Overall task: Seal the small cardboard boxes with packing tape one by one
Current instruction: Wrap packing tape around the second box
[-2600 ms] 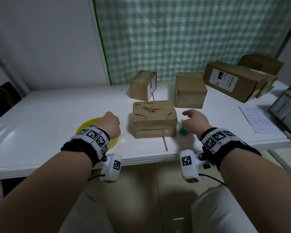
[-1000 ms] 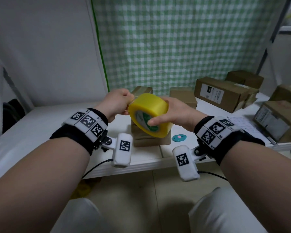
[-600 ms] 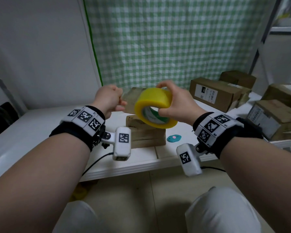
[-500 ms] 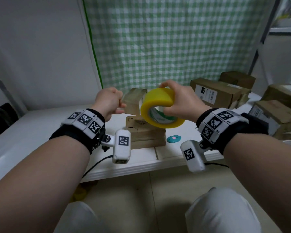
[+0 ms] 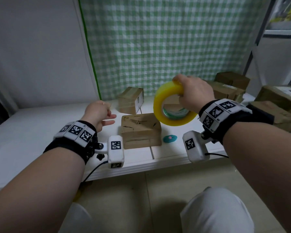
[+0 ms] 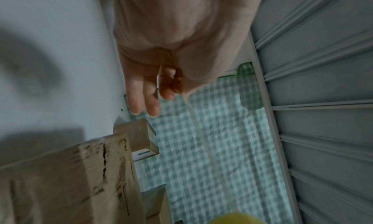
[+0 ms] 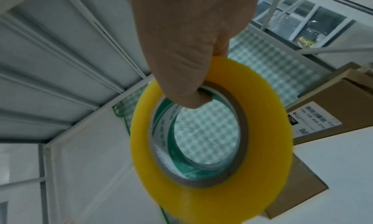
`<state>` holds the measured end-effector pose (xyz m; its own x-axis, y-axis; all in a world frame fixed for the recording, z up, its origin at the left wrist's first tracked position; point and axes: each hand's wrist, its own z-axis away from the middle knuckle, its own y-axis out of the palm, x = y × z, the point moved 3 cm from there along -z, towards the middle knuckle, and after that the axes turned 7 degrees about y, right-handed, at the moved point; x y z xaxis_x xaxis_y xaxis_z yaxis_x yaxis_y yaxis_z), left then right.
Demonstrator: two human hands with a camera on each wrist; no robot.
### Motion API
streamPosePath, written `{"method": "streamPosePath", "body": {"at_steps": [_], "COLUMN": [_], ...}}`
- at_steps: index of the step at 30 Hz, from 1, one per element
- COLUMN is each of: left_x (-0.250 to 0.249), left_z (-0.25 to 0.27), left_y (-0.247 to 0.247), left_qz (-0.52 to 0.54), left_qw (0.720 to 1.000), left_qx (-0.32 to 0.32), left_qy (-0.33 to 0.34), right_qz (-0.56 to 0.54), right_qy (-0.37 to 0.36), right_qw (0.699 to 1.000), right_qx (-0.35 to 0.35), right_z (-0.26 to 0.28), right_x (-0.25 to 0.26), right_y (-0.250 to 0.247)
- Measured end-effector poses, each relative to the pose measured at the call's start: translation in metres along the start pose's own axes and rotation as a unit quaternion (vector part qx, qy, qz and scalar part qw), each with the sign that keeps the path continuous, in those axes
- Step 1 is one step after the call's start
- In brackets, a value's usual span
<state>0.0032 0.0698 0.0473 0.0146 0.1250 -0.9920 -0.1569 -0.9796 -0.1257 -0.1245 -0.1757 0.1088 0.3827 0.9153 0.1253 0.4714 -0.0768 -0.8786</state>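
Note:
My right hand (image 5: 190, 93) grips a yellow roll of packing tape (image 5: 168, 90) by its top rim, thumb inside the core (image 7: 187, 98), holding it in the air above the table. The roll (image 7: 268, 123) hangs upright over the right end of a small worn cardboard box (image 5: 140, 130) near the table's front edge. My left hand (image 5: 106, 112) hovers left of that box, and its thumb and forefinger (image 6: 175, 84) pinch the free end of a clear tape strip (image 6: 195, 120) that runs to the roll (image 6: 234, 218). The box (image 6: 60, 179) lies below the left hand.
A small teal cutter (image 5: 170, 138) lies on the white table (image 5: 40, 128) just right of the box. Another small box (image 5: 131, 102) stands behind it, against the green checked curtain (image 5: 158, 39). Several larger boxes (image 5: 275, 113) crowd the right end. The table's front edge is near my wrists.
The hands have drawn apart: the right one carried the roll up and to the right, the left one moved down and left with the tape end, stretching out a strip.

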Motion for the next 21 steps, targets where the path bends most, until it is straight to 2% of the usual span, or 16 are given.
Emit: {"method": "streamPosePath", "body": {"at_steps": [7,12,21], "left_x": [0.026,0.046,0.063], "left_z": [0.006,0.004,-0.002], "left_y": [0.006,0.012,0.008], "left_qz": [-0.058,-0.087,-0.038], "left_qw": [0.997,0.995,0.997], "left_qx": [0.039,0.035,0.037], "left_qy": [-0.017,-0.019,-0.061], "right_qz": [0.061,0.087,0.121], "right_qy": [-0.015,-0.03,-0.062], "right_qw": [0.998,0.996,0.991], "right_qx": [0.006,0.015,0.015], "right_z": [0.009,0.011,0.005], "right_x": [0.001,0.0,0.021], "right_y": [0.022,0.035,0.036]}}
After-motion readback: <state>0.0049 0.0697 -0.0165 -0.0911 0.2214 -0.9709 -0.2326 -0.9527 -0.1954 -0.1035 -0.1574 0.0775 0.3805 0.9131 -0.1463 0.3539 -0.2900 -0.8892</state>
